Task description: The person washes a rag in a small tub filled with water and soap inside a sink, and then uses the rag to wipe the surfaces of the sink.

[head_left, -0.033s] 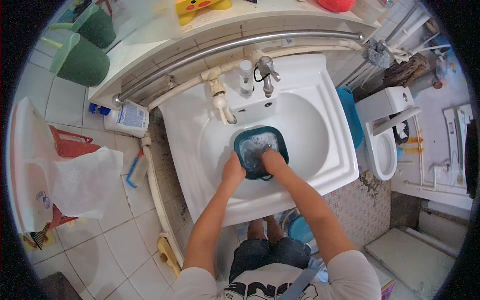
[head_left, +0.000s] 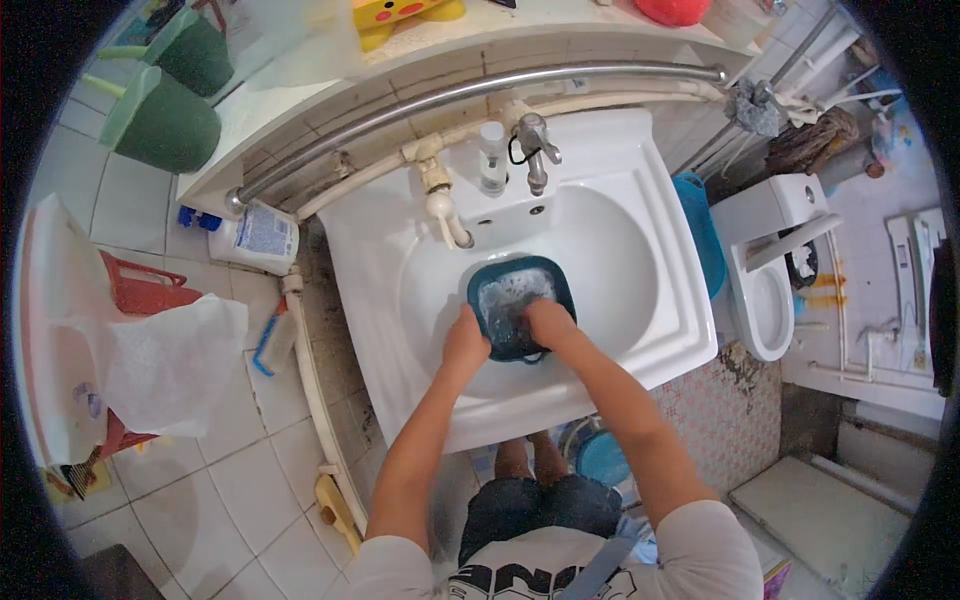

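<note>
Where basin froths, right hand partly hidden

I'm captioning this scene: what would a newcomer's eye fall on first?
Probably the dark teal basin of foamy water in the white sink, with the left hand at its left side and the right hand dipped inside. Next, perhaps the silver faucet at the sink's back, then the green container at upper left.

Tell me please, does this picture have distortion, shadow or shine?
Head view: the wide lens bends the rail into an arc and corners go black; soft shadow lies in the sink left of the basin; shine runs along the rail; the right hand shows no clear fingertips.
</note>
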Action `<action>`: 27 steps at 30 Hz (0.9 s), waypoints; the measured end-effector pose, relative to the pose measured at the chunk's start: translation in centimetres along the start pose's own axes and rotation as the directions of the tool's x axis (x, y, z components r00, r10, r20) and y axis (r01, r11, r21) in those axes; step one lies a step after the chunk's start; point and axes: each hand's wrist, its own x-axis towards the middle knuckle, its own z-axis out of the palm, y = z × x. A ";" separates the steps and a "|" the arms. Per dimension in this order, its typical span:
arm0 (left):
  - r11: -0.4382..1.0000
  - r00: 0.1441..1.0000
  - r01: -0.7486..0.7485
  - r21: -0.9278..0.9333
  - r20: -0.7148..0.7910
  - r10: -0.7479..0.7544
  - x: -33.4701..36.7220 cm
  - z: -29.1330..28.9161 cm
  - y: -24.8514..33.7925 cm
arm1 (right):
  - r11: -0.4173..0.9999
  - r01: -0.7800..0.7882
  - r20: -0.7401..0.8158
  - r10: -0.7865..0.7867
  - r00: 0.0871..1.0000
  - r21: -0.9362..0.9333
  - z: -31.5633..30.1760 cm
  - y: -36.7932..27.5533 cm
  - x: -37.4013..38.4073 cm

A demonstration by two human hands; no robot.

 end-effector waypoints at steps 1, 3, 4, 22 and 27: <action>1.000 0.999 0.004 0.024 0.038 -0.005 -0.1 -0.8 0.2 | 0.997 0.000 0.063 -0.005 0.998 0.081 -1.5 0.2 -0.1; 0.998 0.992 -0.002 0.064 0.127 -0.006 -0.1 -2.1 1.1 | 0.957 0.029 -0.100 0.000 0.995 0.289 -2.5 2.5 -0.4; 0.998 0.991 -0.002 0.068 0.135 -0.007 -0.4 -2.7 0.5 | 0.935 0.062 -0.179 0.001 0.984 0.348 -4.0 2.3 -0.6; 0.974 0.977 0.010 0.228 0.206 -0.058 0.4 -4.4 -1.2 | 0.917 -0.070 -0.465 -0.132 0.876 -0.392 -0.9 11.2 4.2; 0.969 0.978 0.019 0.245 0.198 -0.069 0.6 -4.1 -0.6 | 0.858 -0.124 -0.497 -0.166 0.852 -0.499 -3.7 12.0 4.8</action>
